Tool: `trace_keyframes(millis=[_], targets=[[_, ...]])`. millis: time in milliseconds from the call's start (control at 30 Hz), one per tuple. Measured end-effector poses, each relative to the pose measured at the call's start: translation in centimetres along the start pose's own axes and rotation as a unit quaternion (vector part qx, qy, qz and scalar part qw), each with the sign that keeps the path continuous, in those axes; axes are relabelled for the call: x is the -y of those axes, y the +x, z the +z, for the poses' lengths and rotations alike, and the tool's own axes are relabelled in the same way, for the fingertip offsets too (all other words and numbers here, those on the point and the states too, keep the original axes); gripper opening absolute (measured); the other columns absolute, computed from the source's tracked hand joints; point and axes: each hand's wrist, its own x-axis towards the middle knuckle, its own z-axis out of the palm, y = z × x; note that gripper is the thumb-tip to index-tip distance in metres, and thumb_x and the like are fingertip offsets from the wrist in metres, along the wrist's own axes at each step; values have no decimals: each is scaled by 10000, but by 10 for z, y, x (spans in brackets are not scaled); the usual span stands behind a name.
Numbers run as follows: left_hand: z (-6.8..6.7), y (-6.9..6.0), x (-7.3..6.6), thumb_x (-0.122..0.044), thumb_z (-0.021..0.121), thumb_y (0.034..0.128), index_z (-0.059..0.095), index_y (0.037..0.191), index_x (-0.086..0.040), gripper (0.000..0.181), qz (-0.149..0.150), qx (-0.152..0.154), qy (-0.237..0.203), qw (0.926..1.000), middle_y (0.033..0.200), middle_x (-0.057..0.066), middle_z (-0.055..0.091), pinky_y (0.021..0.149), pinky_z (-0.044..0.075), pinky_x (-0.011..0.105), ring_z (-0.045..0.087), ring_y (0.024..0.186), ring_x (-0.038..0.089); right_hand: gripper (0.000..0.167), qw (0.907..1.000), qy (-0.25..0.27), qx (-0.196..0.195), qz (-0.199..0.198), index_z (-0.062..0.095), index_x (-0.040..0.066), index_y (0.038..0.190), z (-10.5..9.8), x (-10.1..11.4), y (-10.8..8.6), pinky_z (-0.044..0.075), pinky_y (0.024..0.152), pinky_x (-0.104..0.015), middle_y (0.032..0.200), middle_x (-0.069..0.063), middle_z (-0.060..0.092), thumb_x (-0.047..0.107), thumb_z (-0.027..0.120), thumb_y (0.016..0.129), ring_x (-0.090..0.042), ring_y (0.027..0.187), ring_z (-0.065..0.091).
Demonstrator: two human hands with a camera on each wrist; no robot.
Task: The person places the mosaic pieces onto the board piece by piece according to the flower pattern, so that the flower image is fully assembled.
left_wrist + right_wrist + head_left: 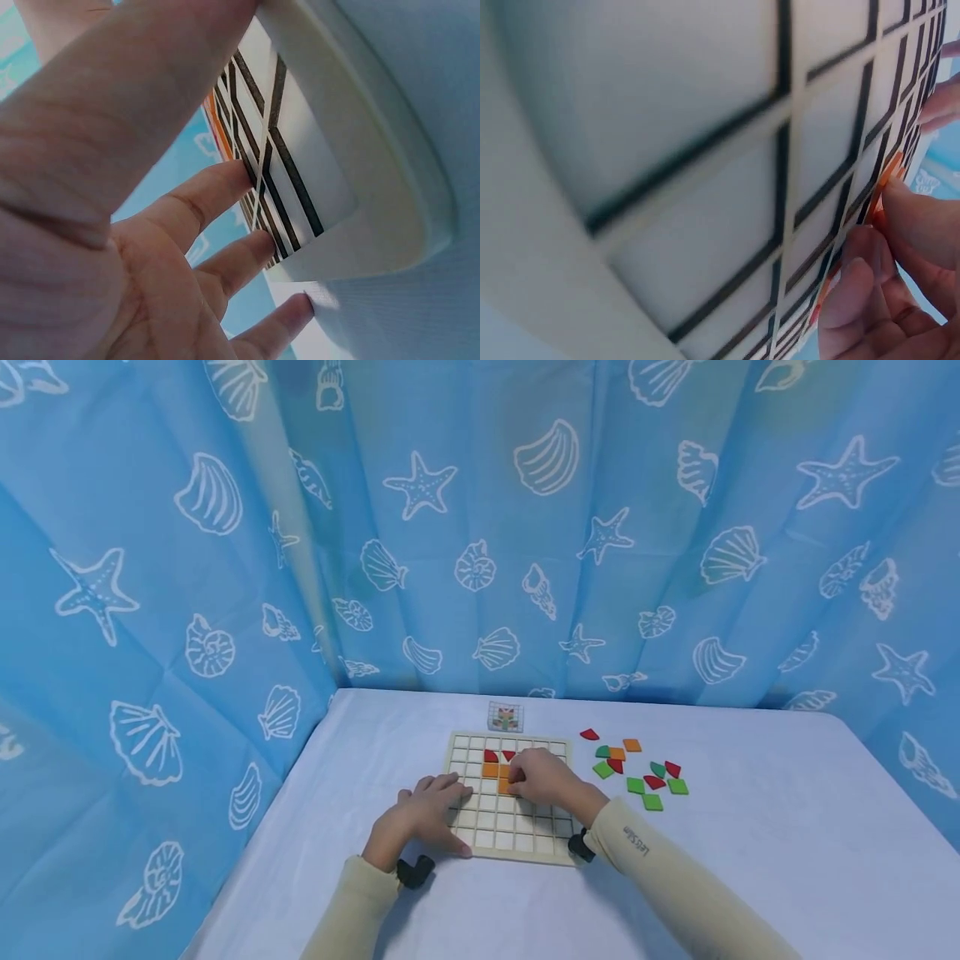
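A pale board with a square grid [502,860] lies on the white-covered table. My left hand [427,814] rests on its left side, fingers spread over the grid and thumb at the near edge; the left wrist view shows the fingers [217,187] nearly straight. Over the middle of the grid, my right hand [546,777] pinches an orange square tile [889,169] between thumb and fingertips, low against the cells. Beside it sit another orange tile [490,770] and a red quarter-round tile [491,756]. A red piece [508,755] lies just above. My right fingers partly hide the orange tiles.
Right of the board lie several loose tiles: green squares [652,802], red pieces [589,734], dark green pieces [657,769] and orange squares [632,745]. A small pattern card [506,717] stands behind the board. A blue shell-print curtain [480,610] surrounds the table's back and left.
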Motion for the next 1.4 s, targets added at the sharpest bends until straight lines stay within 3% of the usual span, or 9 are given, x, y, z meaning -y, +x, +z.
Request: trace_keyframes(millis=[300,667,833,1167,1400], targets=[[0,0,0,-477,905,688,495,1475,-240,919,-21,-14,-69,10000,1614,75,336,1110,260,682,268,1464,376,44,9997,210,15,90,738,116,904,-2,5,-4,543,779,-339,842,32,664,148,768,900,-132,783,582],[1,-2,1,-480,902,698,505,1468,-214,906,84,-93,-25,9999,1605,91,348,1092,255,707,285,1456,383,52,9999,104,-5,32,715,120,896,4,0,-1,530,767,-334,837,29,660,137,764,902,-123,775,571],[1,-1,1,-476,898,707,499,1473,-214,903,128,-65,-40,9999,1608,93,341,1098,247,704,281,1458,382,43,9996,192,141,155,728,120,909,1,2,0,527,771,-321,835,36,654,144,763,903,-136,775,561],[2,2,4,-485,883,725,481,1490,-223,902,158,10,-52,9999,1621,92,322,1099,238,704,264,1469,391,87,9991,-40,427,33,703,139,953,-1,1,7,521,788,-323,852,45,654,194,757,914,-127,786,566],[0,0,2,-470,894,714,498,1478,-214,898,119,-67,-50,9999,1613,91,336,1104,238,706,271,1466,394,182,9984,365,419,-50,675,141,1012,-5,-3,5,522,794,-340,893,31,657,265,764,912,-138,815,578]])
